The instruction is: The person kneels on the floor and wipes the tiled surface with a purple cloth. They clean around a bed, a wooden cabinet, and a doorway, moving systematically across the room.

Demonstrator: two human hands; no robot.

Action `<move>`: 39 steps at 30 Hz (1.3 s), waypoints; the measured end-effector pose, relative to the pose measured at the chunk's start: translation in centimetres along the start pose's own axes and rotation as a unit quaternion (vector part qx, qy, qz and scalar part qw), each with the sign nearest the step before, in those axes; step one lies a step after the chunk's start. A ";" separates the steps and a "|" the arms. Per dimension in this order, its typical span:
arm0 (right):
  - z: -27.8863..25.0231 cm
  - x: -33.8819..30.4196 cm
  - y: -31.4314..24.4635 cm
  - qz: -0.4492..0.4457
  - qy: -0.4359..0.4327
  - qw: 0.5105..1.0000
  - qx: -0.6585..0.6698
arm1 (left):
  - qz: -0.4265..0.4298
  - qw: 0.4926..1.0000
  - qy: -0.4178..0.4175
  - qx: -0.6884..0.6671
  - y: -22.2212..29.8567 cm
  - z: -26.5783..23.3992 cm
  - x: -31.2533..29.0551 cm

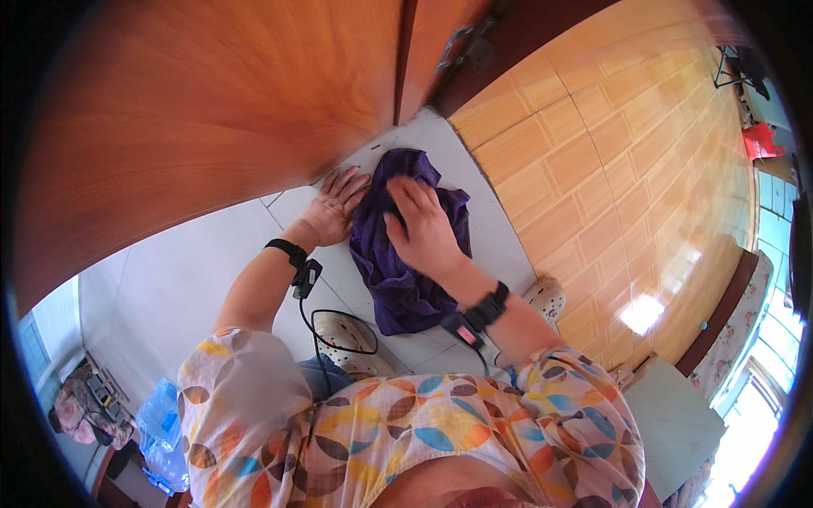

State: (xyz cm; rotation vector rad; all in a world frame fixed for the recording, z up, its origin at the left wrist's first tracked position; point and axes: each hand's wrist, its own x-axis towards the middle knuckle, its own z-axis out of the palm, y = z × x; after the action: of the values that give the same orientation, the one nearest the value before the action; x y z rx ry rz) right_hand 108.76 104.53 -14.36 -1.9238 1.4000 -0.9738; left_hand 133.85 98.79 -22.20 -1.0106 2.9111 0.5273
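Note:
A crumpled dark purple cloth (pixel 385 271) lies on the pale tiled floor (pixel 203 254), in front of a brown wooden door (pixel 229 93). My right hand (pixel 423 229) is on the upper part of the cloth, its fingers bent into the fabric and slightly blurred. The thumb stands a little apart, with dark folds showing between it and the fingers. Beside the cloth's left edge, my left hand (pixel 336 207) lies flat with fingers spread, close to the bottom of the door. Whether its fingertips touch the cloth, I cannot tell.
Black straps with small devices (pixel 306 275) sit on both wrists, and a black cable (pixel 373 339) loops from the left one. My pale clogs (pixel 546 298) flank the cloth. Yellow-brown tiles (pixel 584 186) cover the right side. Clear plastic containers (pixel 165 432) stand at lower left.

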 end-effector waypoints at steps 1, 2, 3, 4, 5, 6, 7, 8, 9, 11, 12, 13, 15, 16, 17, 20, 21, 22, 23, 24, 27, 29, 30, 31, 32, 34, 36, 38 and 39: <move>1.3 1.0 0.7 0.025 -0.030 0.998 -0.051 | -0.002 1.000 0.000 0.005 0.0 -0.2 0.1; 2.5 1.3 1.4 0.085 -0.073 0.987 -0.113 | 0.001 1.000 0.000 0.013 0.1 -0.4 0.2; 3.5 1.6 2.2 0.141 -0.096 0.970 -0.174 | -0.007 1.000 -0.020 0.009 0.1 -0.8 0.4; 4.4 1.7 3.2 0.211 -0.153 0.940 -0.221 | -0.011 0.999 -0.042 0.007 0.2 -1.1 0.5; 4.9 1.8 4.4 0.230 -0.148 0.928 -0.251 | -0.017 0.998 -0.067 0.003 0.3 -1.4 0.6; 5.3 1.8 5.5 0.224 -0.101 0.930 -0.272 | -0.013 0.998 -0.066 0.002 0.4 -1.7 0.8; 5.3 2.1 6.7 0.188 -0.045 0.947 -0.257 | -0.013 0.998 -0.065 -0.002 0.5 -1.9 0.8; 5.2 2.5 7.8 0.189 -0.030 0.944 -0.269 | -0.016 0.997 -0.070 -0.010 0.6 -2.0 0.9; 4.9 3.2 8.8 0.165 0.010 0.955 -0.246 | -0.016 0.998 -0.066 -0.006 0.8 -2.0 1.0; 4.1 5.0 10.2 0.145 0.028 0.964 -0.221 | -0.023 0.998 -0.059 0.000 0.9 -2.0 1.2; 3.8 5.9 10.5 0.124 0.048 0.969 -0.207 | -0.029 0.997 -0.070 -0.002 1.0 -1.9 1.3; 3.5 6.9 10.6 0.148 0.049 0.962 -0.224 | -0.034 0.997 -0.071 -0.001 1.0 -1.9 1.4; 3.0 8.4 10.3 0.196 0.034 0.959 -0.203 | -0.037 0.997 -0.070 -0.007 0.9 -1.9 1.7; 3.0 8.8 10.0 0.227 0.017 0.952 -0.203 | -0.035 0.997 -0.066 -0.016 0.9 -1.7 1.7; 2.8 9.4 9.7 0.226 0.030 0.954 -0.192 | -0.036 0.998 -0.057 -0.021 0.8 -1.9 1.9; 2.7 9.8 9.5 0.231 0.031 0.952 -0.197 | -0.038 0.997 -0.072 -0.001 0.7 -1.8 2.0; 2.5 9.8 9.7 0.223 0.029 0.954 -0.200 | -0.032 0.997 -0.069 -0.005 0.6 -1.8 2.0; 2.5 9.7 9.9 0.212 0.022 0.957 -0.196 | -0.026 0.997 -0.066 -0.009 0.5 -1.8 2.0; 2.6 9.4 10.1 0.200 0.016 0.958 -0.205 | -0.021 0.998 -0.062 -0.011 0.5 -1.7 2.0; 2.6 9.0 10.2 0.170 0.032 0.964 -0.203 | -0.021 0.997 -0.067 -0.016 0.4 -1.7 2.0; 3.0 7.0 10.0 0.101 -0.015 0.977 -0.187 | -0.020 0.997 -0.070 -0.015 0.3 -1.6 2.1; 3.4 4.9 9.2 0.043 -0.077 0.979 -0.185 | -0.013 0.998 -0.056 -0.006 0.3 -1.7 2.4; 3.5 3.9 8.9 0.023 -0.110 0.981 -0.156 | -0.016 0.998 -0.061 -0.004 0.3 -1.8 2.5; 3.4 3.0 8.8 -0.009 -0.127 0.983 -0.129 | -0.022 0.997 -0.070 -0.006 0.3 -1.9 2.6; 3.4 2.3 8.8 -0.042 -0.167 0.980 -0.095 | -0.046 0.993 -0.108 -0.010 0.3 -2.0 2.6; 3.2 1.7 9.3 -0.010 -0.042 0.998 -0.040 | -0.020 0.997 -0.076 -0.019 0.2 -2.4 2.7; 3.4 2.2 10.0 0.041 0.089 0.995 0.015 | -0.018 0.997 -0.067 -0.030 0.1 -2.5 2.6; 4.4 3.4 10.6 0.090 0.094 0.990 -0.061 | -0.011 0.998 -0.053 -0.043 -0.2 -2.3 2.5; 5.4 4.3 10.6 0.088 0.085 0.989 -0.078 | -0.006 0.998 -0.042 -0.040 -0.3 -2.1 2.4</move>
State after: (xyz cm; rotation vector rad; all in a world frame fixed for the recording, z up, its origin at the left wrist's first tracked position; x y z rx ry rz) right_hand 108.21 97.41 -24.79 -1.8231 1.7581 -0.9870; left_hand 132.27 96.47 -20.62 -0.9886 2.8285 0.6743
